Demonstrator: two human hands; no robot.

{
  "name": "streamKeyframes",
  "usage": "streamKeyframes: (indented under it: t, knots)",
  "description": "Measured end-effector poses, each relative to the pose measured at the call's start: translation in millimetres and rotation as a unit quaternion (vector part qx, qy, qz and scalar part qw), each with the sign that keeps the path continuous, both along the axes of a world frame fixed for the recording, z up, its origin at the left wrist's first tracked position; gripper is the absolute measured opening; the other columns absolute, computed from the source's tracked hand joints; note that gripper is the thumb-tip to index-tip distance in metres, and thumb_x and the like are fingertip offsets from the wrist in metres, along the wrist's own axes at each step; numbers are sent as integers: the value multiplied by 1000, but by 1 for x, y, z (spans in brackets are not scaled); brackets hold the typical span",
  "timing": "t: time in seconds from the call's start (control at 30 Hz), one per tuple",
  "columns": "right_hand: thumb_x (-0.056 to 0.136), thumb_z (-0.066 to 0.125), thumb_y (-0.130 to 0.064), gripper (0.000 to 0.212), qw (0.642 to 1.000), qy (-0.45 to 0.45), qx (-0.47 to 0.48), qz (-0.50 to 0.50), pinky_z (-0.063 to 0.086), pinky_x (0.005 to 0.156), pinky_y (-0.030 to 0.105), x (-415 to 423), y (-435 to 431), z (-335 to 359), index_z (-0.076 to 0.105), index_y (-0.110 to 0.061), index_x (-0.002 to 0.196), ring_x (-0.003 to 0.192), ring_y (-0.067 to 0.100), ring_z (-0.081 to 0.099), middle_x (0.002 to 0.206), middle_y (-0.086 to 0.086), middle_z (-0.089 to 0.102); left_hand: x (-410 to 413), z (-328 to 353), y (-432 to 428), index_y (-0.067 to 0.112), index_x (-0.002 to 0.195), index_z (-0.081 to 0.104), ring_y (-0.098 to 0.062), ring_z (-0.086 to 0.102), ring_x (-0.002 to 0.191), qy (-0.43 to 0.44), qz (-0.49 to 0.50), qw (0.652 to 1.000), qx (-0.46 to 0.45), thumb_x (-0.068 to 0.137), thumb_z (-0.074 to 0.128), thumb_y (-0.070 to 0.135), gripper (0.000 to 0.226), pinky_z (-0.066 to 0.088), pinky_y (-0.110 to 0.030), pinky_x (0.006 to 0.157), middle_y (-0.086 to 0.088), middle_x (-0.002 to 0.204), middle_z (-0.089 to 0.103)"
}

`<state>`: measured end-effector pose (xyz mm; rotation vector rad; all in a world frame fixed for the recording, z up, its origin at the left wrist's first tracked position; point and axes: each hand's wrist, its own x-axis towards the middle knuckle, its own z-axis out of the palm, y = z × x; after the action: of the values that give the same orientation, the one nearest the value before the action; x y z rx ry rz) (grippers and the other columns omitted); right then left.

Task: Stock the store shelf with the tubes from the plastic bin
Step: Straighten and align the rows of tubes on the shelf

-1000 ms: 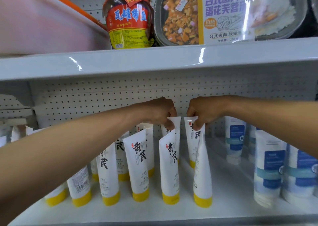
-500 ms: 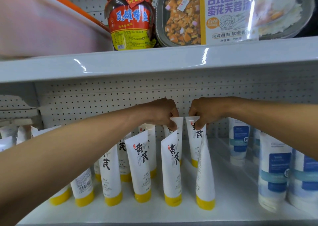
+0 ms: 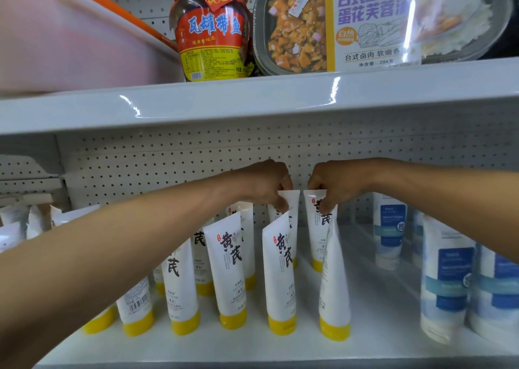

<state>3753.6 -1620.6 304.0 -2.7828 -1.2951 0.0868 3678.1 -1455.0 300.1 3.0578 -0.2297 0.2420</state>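
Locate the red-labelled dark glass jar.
In the head view, the red-labelled dark glass jar stands on the upper shelf, left of centre, between the pink plastic bin on its left and the grey ready-meal tray on its right.

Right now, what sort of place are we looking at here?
Probably a shop aisle: a metal shelf with a pegboard back, rows of identical yellow-capped tubes standing on their caps, and a jar and a packaged ready meal on the shelf above.

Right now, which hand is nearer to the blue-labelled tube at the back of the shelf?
Right. The right hand pinches a yellow-capped tube just left of the blue-labelled tube; the left hand pinches the neighbouring tube farther left.
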Motion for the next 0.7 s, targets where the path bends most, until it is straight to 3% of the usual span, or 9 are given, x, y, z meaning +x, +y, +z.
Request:
streamKeyframes:
  t: [0.33, 0.47, 0.57, 0.7]
  knots:
    - [77, 77, -24, 22, 1000, -23, -5, -3, 57, 81, 30, -7, 1, -1, 69, -16, 96, 86, 14, 67, 94, -3, 71, -2, 3, 2, 19, 111, 70, -11, 64, 98, 33, 1, 999, -13, 83, 74, 28, 30, 52, -32, 93, 4, 109, 70]
    - [82, 72, -35, 28, 999, -41, 9, 8, 52, 80, 25, -12, 1, 4, 67, -17, 102, 83, 7, 63, 93, -7, 69, -17, 20, 13, 25, 110, 71, -5, 64, 99, 22, -15, 995, -97, 90, 64, 32, 22, 47, -21, 92, 12, 103, 72]
    - [83, 70, -39, 37, 997, -17, 67, 29, 49, 84, 22, -16, 4, 9, 62, -19, 114, 92, 5, 61, 103, -9, 66, -34, 36, 37, 30, 110, 71, 1, 66, 97, 22, -19, 990, -134, 91, 63, 36, 22, 43, -17, 92, 13, 98, 74]
    - [82, 72, -37, 45, 994, 19, 92, 55, 49, 89, 22, -22, 20, 11, 59, -19, 121, 100, 6, 61, 113, -8, 64, -51, 42, 68, 29, 112, 71, 2, 65, 104, 115, -17, 983, -144, 83, 73, 16, 32, 44, -24, 99, 15, 105, 73]
